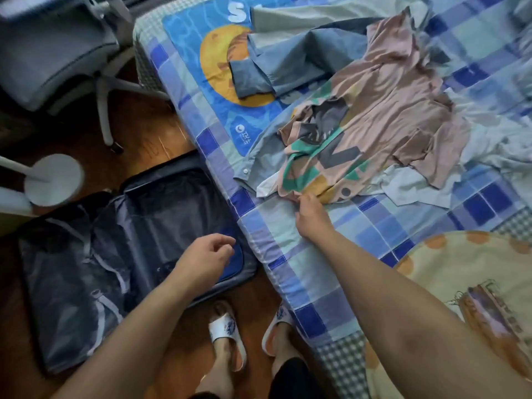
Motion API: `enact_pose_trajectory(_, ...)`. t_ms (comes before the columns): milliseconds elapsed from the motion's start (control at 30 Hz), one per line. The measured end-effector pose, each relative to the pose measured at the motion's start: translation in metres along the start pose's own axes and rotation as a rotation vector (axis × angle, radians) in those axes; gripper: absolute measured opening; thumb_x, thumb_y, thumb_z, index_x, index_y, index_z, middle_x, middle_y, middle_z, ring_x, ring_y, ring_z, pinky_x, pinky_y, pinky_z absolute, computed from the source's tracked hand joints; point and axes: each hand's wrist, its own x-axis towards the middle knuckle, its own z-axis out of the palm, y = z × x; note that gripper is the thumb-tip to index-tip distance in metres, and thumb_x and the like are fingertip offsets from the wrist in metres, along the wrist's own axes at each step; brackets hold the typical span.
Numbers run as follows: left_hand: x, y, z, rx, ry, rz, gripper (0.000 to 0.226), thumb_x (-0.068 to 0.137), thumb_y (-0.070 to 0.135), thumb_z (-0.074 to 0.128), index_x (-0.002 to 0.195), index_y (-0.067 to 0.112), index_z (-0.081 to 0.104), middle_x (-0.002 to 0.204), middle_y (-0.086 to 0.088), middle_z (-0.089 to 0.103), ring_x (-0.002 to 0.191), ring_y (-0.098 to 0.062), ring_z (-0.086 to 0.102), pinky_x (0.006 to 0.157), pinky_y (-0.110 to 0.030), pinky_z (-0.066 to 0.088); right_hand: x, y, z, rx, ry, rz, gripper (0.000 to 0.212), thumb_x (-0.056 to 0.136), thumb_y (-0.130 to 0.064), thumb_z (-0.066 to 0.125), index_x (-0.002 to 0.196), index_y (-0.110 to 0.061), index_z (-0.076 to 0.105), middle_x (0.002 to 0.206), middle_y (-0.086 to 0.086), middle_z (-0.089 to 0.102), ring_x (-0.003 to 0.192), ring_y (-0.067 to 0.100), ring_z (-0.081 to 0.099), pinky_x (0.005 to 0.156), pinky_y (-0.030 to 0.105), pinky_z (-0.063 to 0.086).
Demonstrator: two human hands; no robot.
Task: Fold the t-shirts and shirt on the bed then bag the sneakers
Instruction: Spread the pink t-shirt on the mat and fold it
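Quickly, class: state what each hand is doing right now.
Left hand: loosely open, empty, above the open dark suitcase.
Right hand: pinching the hem of the pink patterned t-shirt.

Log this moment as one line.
right hand: pinching pink t-shirt hem | left hand: free above open suitcase | folding: not started

Dark reddish wood floor (pixel 149 131). Bed (pixel 293 254) along right side, blue-and-pale checked patchwork cover; gingham edging at corners. Grey office chair (pixel 57 53) on white star base, upper left. White round stand base (pixel 53 180) at left edge. Open dark suitcase (pixel 121 249) flat on floor beside bed. Light dim, bluish.
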Motion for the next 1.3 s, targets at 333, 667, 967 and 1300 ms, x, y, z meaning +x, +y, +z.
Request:
enact_pose_trajectory(333,-0.065,0.063,0.063,-0.326,-0.387,0.164,0.026,0.100,0.022,0.064,0.125,0.026,0.063,0.112,-0.001,0.071,0.094,-0.017,0.069,0.081,-0.032,0.056,-0.225,0.010,-0.158,0.793,0.694,0.568,0.019,0.097,-0.028,0.064,0.083,-0.015,0.066,0.073,-0.005,0.059,0.072,0.018,0.054,0.060,0.032,0.040)
enact_pose_trajectory(667,-0.147,0.110,0.113,0.432,-0.094,0.740,0.060,0.069,0.031,0.051,0.121,0.004,0.063,0.124,-0.025,0.060,0.116,-0.045,0.053,0.104,-0.050,0.043,-0.457,-0.095,-0.251,1.030,0.832,0.338,0.027,0.098,-0.023,0.064,0.075,-0.030,0.077,0.060,-0.008,0.060,0.060,0.010,0.049,0.056,0.024,0.040)
enact_pose_trajectory(967,-0.129,0.100,0.057,0.611,-0.007,0.850,0.077,0.089,0.075,0.047,0.151,0.029,0.042,0.158,-0.012,0.033,0.142,-0.035,0.035,0.117,-0.050,0.031,-0.543,0.012,-0.264,1.150,1.242,0.386,0.016,0.101,-0.016,0.059,0.099,-0.014,0.075,0.096,0.008,0.076,0.097,0.027,0.072,0.086,0.040,0.058)
enact_pose_trajectory(1300,-0.274,0.101,0.235,0.384,-0.252,1.098,0.069,0.093,0.037,0.070,0.153,0.025,0.039,0.148,0.000,0.048,0.134,-0.022,0.046,0.107,-0.036,0.042,-0.637,0.085,-0.271,1.148,0.892,0.188,0.016,0.088,0.009,0.064,0.099,0.002,0.073,0.095,0.020,0.075,0.091,0.035,0.074,0.079,0.038,0.062)
